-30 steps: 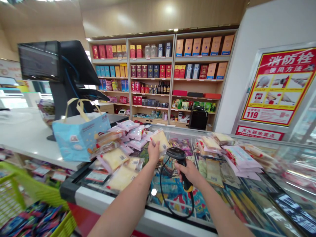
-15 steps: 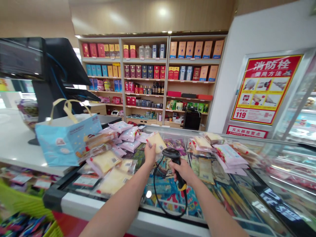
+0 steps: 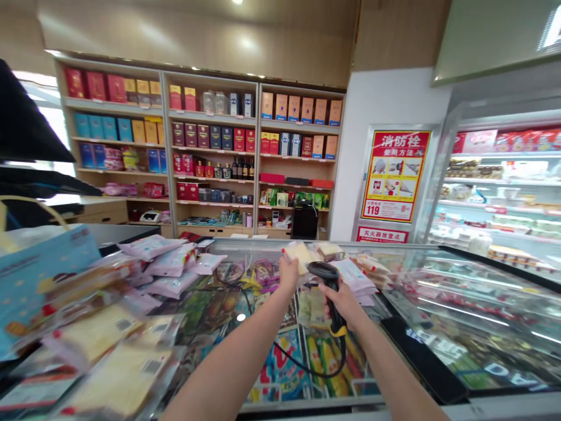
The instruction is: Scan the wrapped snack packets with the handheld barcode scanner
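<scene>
My left grip [image 3: 288,273] is pinched on a clear food packet [image 3: 300,257], which stands just left of the barcode scanner [image 3: 329,286] closed in my right grip [image 3: 344,304].

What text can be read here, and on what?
"消防栓": red-and-yellow poster
"使用方法": same poster
"119": same poster, lower left
"灭火器放置点": red sign below it
Too small or blurred: the boxes, the blue bag, the packet by the left hand, the barcode scanner in the right hand
</scene>
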`<state>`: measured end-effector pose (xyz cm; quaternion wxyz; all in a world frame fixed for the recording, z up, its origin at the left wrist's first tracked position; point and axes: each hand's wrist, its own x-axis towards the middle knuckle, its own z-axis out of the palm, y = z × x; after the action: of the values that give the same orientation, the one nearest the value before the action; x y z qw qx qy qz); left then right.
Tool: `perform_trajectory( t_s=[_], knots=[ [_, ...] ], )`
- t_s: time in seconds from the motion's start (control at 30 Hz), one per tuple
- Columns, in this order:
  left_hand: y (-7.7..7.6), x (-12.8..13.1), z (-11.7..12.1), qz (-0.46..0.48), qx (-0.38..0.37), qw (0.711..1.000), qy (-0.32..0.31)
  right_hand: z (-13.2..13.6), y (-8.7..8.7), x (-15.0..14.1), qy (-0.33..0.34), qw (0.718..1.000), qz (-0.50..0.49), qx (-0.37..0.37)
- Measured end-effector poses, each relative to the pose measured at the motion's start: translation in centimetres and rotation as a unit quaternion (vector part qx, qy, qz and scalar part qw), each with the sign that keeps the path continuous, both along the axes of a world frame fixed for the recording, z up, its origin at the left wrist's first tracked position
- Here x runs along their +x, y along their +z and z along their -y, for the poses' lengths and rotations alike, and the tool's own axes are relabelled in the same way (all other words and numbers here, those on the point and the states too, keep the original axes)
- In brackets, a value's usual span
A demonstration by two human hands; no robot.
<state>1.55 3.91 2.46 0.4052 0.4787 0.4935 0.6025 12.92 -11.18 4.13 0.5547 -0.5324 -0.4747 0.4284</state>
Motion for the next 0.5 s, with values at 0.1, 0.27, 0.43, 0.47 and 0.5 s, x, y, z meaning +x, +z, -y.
perform_trajectory(
  t_s=[0.1, 0.27, 0.43, 0.47, 0.5],
  knots=[
    [2.4, 3.9, -0.3, -0.083, -0.02, 0.996, -0.002, -0.2, 0.5, 2.2, -0.031, 0.999, -0.014, -0.002],
    [4.5, 7.3, -1.4, -0.17, -0.02, 0.985, 0.033, -1.5, 1.1, 3.7, -0.047, 0.998, -0.031, 0.002],
    [3.1, 8.4, -3.2, -0.146, -0.04, 0.986, 0.071, -2.7, 0.8, 4.3, -0.046, 0.998, -0.04, -0.011],
    [2.8, 8.6, -3.4, -0.144, -0.051, 0.986, 0.067, -2.8, 0.6, 4.4, -0.046, 0.998, -0.039, -0.01],
    [2.6, 8.8, -3.6, -0.149, -0.061, 0.985, 0.062, -3.0, 0.4, 4.6, -0.046, 0.998, -0.039, -0.008]
  ],
)
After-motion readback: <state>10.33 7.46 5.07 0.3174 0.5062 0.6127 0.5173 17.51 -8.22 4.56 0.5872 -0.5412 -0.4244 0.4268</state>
